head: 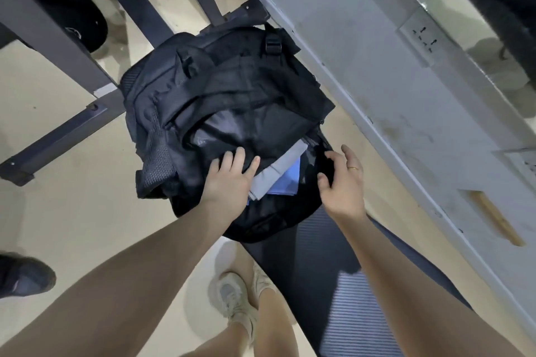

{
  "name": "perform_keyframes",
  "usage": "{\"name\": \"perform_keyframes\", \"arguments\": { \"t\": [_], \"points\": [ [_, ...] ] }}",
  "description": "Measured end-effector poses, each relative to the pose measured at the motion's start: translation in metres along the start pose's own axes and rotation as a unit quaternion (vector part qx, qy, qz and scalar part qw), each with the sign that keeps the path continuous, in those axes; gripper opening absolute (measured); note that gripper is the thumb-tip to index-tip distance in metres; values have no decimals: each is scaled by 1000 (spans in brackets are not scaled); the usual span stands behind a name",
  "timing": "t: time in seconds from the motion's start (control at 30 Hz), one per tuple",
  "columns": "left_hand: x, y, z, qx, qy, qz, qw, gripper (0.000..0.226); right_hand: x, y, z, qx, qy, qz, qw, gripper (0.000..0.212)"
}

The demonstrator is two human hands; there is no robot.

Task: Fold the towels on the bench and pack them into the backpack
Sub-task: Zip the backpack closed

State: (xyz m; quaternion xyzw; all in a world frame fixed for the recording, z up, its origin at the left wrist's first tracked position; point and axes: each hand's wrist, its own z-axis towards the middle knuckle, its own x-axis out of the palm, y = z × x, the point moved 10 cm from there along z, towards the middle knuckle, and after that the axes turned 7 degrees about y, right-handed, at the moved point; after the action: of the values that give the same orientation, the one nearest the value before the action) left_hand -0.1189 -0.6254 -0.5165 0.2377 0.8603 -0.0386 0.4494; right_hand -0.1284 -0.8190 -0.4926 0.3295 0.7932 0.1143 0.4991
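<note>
**Towels showing in the open bag**

A black fabric backpack (226, 90) sits mid-frame on the end of a dark ribbed padded bench (304, 240). A blue-and-white striped towel (351, 313) lies on the bench at lower right. A folded grey towel (278, 171) and a folded blue towel (285, 185) show in the bag's mouth. The left hand (229, 182) presses the flap with fingers spread. The right hand (342, 182) has curled fingers at the rim, grip unclear.

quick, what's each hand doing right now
Left hand: open, fingers flat on the backpack flap.
Right hand: at the backpack's opening rim; grip cannot be told.
</note>
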Motion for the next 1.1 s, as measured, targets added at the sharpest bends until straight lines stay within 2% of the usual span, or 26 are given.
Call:
{"name": "perform_keyframes", "arguments": {
  "t": [0.07, 0.17, 0.2, 0.27, 0.37, 0.47, 0.6, 0.7, 0.77, 0.83, 0.97, 1.03, 1.1],
  "points": [
    [-2, 2, 2, -8, 58, -33, 998, 67, 4, 6, 3, 1, 48, -1, 999, 50],
    [-28, 14, -2, -4, 93, -109, 990, 56, 0, 39, 0, -54, 63, -15, 996, 54],
    [-43, 21, -3, 0, 76, -131, 988, 51, -3, 50, 0, -65, 63, -10, 996, 53],
    [-83, 42, -4, 2, -8, -168, 986, 45, -11, 65, 3, -64, 48, -2, 997, 49],
    [-132, 71, 9, 13, -129, -199, 972, 44, -21, 67, 17, -28, 12, 31, 999, 43],
    [-157, 89, 37, 12, -167, -179, 969, 45, -24, 49, 30, 36, -5, 91, 995, 37],
    [-161, 103, 79, -41, -110, -136, 984, 43, -22, 22, 33, 110, 0, 109, 988, 37],
    [-151, 98, 106, -28, 2, -124, 992, 56, -5, 2, 30, 160, 40, 109, 980, 47],
    [-143, 93, 119, -17, 59, -130, 990, 62, 15, -10, 25, 188, 80, 110, 973, 45],
    [-144, 88, 125, -9, 64, -89, 994, 62, 30, -17, 19, 201, 94, 105, 969, 37],
    [-167, 79, 124, 27, 24, -12, 999, 43, 41, -40, 7, 278, 64, 118, 951, 40],
    [-169, 73, 111, 63, 60, -95, 992, 38, 48, -52, -4, 317, 88, 141, 934, 32],
    [-172, 65, 87, 81, 104, -216, 967, 35, 42, -58, -19, 333, 67, 194, 920, 26]
  ]
}}
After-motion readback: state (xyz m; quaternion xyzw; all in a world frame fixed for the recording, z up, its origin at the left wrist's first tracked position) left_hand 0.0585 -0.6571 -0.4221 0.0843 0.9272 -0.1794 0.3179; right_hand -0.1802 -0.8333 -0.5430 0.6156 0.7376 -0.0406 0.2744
